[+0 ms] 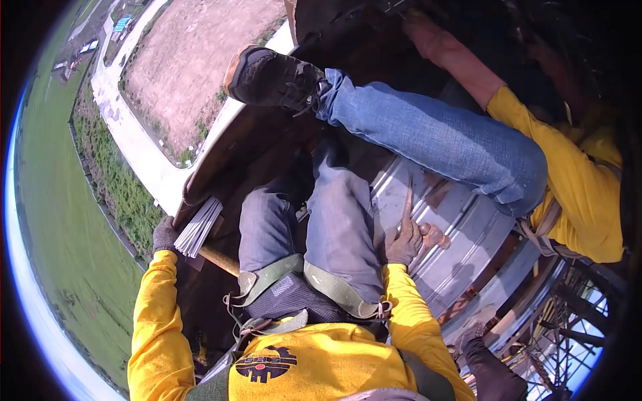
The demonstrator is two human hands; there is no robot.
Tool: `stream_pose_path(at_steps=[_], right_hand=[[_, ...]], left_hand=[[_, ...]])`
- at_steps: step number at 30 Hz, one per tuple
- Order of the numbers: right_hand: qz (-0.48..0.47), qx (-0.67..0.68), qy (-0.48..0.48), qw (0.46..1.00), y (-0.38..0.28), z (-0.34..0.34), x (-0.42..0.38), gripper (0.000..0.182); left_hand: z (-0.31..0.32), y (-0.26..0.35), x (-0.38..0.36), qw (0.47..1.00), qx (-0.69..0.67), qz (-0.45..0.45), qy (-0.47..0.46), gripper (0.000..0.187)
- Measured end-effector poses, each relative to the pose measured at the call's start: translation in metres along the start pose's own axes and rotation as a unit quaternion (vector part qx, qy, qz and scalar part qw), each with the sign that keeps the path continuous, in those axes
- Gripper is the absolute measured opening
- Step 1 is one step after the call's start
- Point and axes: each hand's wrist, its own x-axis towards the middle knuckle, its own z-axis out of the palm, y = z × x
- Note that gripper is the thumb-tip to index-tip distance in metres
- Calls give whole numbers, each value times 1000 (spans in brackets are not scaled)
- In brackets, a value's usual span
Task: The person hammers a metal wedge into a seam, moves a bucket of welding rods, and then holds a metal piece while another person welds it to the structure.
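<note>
Left hand: the gloved left hand (164, 235) sits at 9 o'clock of the lap, its grip clenched around one end of a bundle of thin grey rods (198, 226).
Rods: the bundle's long axis runs from the fist up toward 1 o'clock; the free ends fan slightly near the curved brown rim (221, 137) of the structure.
Handle: a wooden handle (218, 260) pokes out just below the rods, slanting toward 4 o'clock under the thigh; whether the left hand also touches it I cannot tell.
Right hand: the gloved right hand (403, 242) lies at 3 o'clock of the lap, pressed on the ribbed metal sheet (461, 227), forefinger stretched toward 12 o'clock; it seems closed on a slim rusty piece lying along that finger, but this is hard to make out.
Nearer hand: the left hand has the rods; the right hand is well apart from them, across both legs.
Round part: a small rusty knob (433, 235) sits just beside the right hand at 3 o'clock.
Other person: a boot (271, 77), a jeans leg and a yellow sleeve (568, 174) cross the top from 11 to 3 o'clock; their arm reaches into the dark at 1 o'clock, its hand cut off.
Third hand: a dark-gloved hand (476, 332) shows at 5 o'clock.
Hidden: the handle's head is lost under the legs and harness (281, 294).
</note>
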Motion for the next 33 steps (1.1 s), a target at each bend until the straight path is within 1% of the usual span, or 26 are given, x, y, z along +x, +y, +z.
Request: stream_pose_path(at_steps=[1, 3, 4, 5, 7, 9, 11, 13, 14, 15, 16, 17, 18, 19, 20, 22, 24, 26, 28, 31, 33], right_hand=[[12, 2, -5, 1000, -5, -5, 3, 44], [28, 0, 0, 1000, -13, -11, 7, 44], [29, -9, 10, 999, -11, -11, 7, 43], [20, -10, 15, 1000, -10, -11, 7, 43], [28, -6, 9, 1000, -11, -11, 6, 44], [25, 18, 14, 999, -11, -7, 5, 46], [31, 14, 14, 999, -8, 1, 2, 47], [12, 18, 29, 999, -3, 5, 2, 48], [6, 3, 34, 999, -3, 5, 2, 47], [3, 1, 40, 999, -4, 5, 1, 47], [7, 1, 23, 1000, -4, 4, 0, 47], [13, -1, 10, 1000, -3, 2, 3, 47], [16, -21, 4, 1000, -5, -1, 3, 48], [24, -24, 8, 999, -2, 5, 1, 53], [30, -21, -8, 999, 1, 10, -2, 55], [42, -20, -38, 998, 1, 7, 1, 58], [55, -15, -62, 996, -5, 0, 3, 58], [50, -17, -50, 997, -7, -3, 4, 57], [48, -13, -44, 998, -9, -4, 4, 56], [40, -16, -17, 999, -6, 1, 2, 54], [22, -17, 24, 999, -4, 5, 0, 53]], left_hand=[[-9, 8, 0, 1000, -2, -19, -6, 31], [8, -11, 13, 999, 3, 5, 42, 35], [-21, 21, 11, 997, 15, -69, -33, 40], [-15, 13, 14, 997, -24, -79, -12, 43], [-46, 50, 3, 994, -2, -102, -27, 41], [-20, 20, 22, 998, -4, -62, -3, 39], [-22, 23, 26, 997, -8, -72, -13, 38], [-16, 20, 24, 997, -25, -61, 36, 37], [-15, 19, 18, 997, -29, -65, 37, 37], [-17, 19, 20, 997, -6, -71, 22, 37], [-20, 25, 26, 997, 15, -73, 10, 37], [-21, 29, 21, 997, -5, -69, 28, 39], [-26, 33, 21, 996, -13, -81, 16, 40], [-25, 33, 21, 997, -3, -75, 17, 39], [-31, 36, 18, 998, -17, -67, 2, 40], [-27, 30, 23, 997, -29, -74, -15, 41], [-26, 29, 22, 998, -18, -67, -6, 40], [-24, 30, 21, 998, -17, -66, -4, 40], [-32, 38, 15, 996, -18, -87, 4, 39], [-35, 41, 11, 996, -33, -81, 4, 38], [-39, 45, 10, 996, -25, -88, 9, 37]])
